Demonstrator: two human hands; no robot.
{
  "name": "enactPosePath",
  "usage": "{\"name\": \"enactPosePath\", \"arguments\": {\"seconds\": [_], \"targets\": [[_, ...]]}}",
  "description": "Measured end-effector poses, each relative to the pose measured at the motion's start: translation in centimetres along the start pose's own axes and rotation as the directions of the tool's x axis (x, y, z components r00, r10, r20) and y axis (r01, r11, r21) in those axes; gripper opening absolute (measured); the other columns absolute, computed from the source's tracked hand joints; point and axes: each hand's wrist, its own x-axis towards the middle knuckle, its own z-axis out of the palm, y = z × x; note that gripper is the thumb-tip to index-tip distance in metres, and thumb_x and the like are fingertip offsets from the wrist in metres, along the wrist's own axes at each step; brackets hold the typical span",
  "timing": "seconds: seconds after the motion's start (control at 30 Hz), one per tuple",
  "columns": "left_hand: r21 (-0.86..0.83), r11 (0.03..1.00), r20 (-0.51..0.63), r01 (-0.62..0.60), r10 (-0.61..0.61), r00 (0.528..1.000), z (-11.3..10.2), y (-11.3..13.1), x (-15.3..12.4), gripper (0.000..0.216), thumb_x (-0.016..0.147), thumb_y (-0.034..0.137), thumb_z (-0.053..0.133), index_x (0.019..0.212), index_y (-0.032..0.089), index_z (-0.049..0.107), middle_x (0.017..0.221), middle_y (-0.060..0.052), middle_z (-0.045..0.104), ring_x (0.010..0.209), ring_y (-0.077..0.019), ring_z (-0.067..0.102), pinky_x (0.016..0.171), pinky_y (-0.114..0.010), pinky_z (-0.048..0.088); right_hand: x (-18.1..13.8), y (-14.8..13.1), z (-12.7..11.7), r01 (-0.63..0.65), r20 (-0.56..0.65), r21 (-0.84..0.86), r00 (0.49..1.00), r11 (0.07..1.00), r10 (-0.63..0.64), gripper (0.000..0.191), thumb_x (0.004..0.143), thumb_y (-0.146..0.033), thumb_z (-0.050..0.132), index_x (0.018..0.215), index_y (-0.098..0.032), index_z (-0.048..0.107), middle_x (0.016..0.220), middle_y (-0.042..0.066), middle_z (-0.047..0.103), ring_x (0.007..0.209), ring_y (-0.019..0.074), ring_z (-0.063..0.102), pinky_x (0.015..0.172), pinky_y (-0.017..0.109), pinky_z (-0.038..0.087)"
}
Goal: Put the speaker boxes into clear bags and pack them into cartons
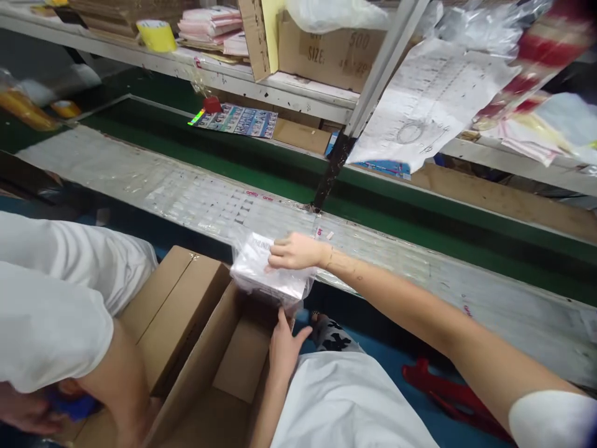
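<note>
A packet wrapped in clear plastic (pixel 261 274), with white contents, hangs over the far edge of an open cardboard box (pixel 186 323). My right hand (pixel 293 252) lies on top of the packet, fingers curled over its upper edge. Underneath, my left hand (pixel 282 345) presses against the packet's near side, thumb spread out and fingers hidden behind the plastic. Both hands grip the packet just in front of the plastic-covered bench ledge (pixel 186 199).
A co-worker in a white shirt (pixel 60 298) leans in at the left, arm down beside the box. Behind the ledge runs a green conveyor belt (pixel 261 165). The shelf above (pixel 233 78) holds a cardboard carton (pixel 326 53), a yellow tape roll (pixel 156 34) and a hanging paper sheet (pixel 429 99).
</note>
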Motion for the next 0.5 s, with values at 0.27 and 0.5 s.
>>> {"name": "enactPosePath", "arguments": {"seconds": [0.27, 0.5], "targets": [[0.276, 0.961, 0.201, 0.011, -0.069, 0.977, 0.8, -2.6, -1.0, 0.072, 0.082, 0.001, 0.045, 0.150, 0.021, 0.042, 0.116, -0.018, 0.072, 0.106, -0.0350, 0.069, 0.085, -0.040, 0.052, 0.5, -9.7, 9.9, -0.437, 0.458, 0.142, 0.825, 0.888, 0.332, 0.015, 0.090, -0.011, 0.057, 0.087, -0.012, 0.072, 0.094, 0.014, 0.071, 0.087, 0.0234, 0.064, 0.080, 0.036, 0.046], [0.187, 0.981, 0.050, 0.052, -0.062, 0.997, 1.7, -4.8, -0.7, 0.073, 0.076, -0.006, 0.038, 0.145, 0.012, 0.050, 0.113, -0.021, 0.073, 0.102, -0.0331, 0.071, 0.091, -0.041, 0.052, -2.7, -8.9, 10.6, -0.967, 0.446, 0.186, 0.242, 0.175, 0.862, 0.056, 0.092, -0.023, 0.059, 0.144, -0.013, 0.043, 0.131, 0.023, 0.057, 0.120, 0.0340, 0.056, 0.096, 0.042, 0.043]]}}
